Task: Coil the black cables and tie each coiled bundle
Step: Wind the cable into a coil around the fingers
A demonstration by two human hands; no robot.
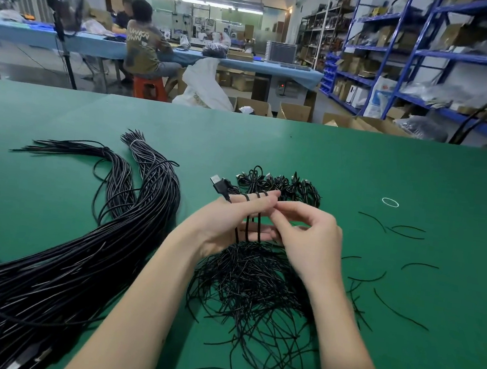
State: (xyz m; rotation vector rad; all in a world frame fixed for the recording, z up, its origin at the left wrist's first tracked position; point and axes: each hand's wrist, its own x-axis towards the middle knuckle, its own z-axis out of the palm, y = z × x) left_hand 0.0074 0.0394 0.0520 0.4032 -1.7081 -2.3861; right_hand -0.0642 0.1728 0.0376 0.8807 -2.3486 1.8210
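Note:
My left hand (pixel 233 219) is held palm-in over the green table (pixel 357 165), fingers straight, with a black cable (pixel 252 225) wound around them in three turns. The cable's USB plug (pixel 218 182) sticks out past the fingers at the upper left. My right hand (pixel 305 235) touches the left fingertips, its fingers curled and pinching the cable there. Behind the hands lies a row of coiled black bundles (pixel 284 185). A thick sheaf of long uncoiled black cables (pixel 80 258) sweeps across the table's left side.
A heap of short black twist ties (pixel 256 286) lies under my wrists, with loose ties (pixel 404 231) scattered to the right. A white rubber band (pixel 390 202) sits at the right. Beyond the table a person sits on a red stool (pixel 149 86); blue shelving (pixel 398 50) stands at the right.

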